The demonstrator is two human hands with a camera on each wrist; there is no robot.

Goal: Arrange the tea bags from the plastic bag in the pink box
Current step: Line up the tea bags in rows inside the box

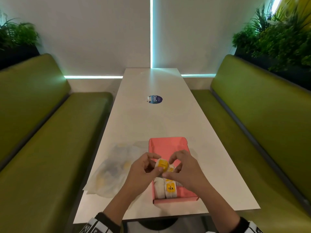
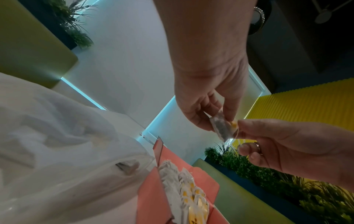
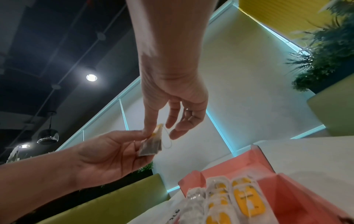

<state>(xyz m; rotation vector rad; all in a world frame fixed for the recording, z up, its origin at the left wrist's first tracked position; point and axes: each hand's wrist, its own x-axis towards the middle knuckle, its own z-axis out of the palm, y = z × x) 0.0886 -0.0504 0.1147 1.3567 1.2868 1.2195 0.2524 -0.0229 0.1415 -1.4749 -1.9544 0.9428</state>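
Both hands' fingers pinch one tea bag (image 1: 162, 164) above the pink box (image 1: 168, 145); the plastic bag (image 1: 111, 172) lies left of them on the surface (image 1: 151, 118).

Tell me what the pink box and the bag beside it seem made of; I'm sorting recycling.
Pink box: looks like matte thin cardboard, with folded flaps and creased corners. Plastic bag: thin translucent plastic film, crumpled in soft folds, yellow tags showing faintly through it.
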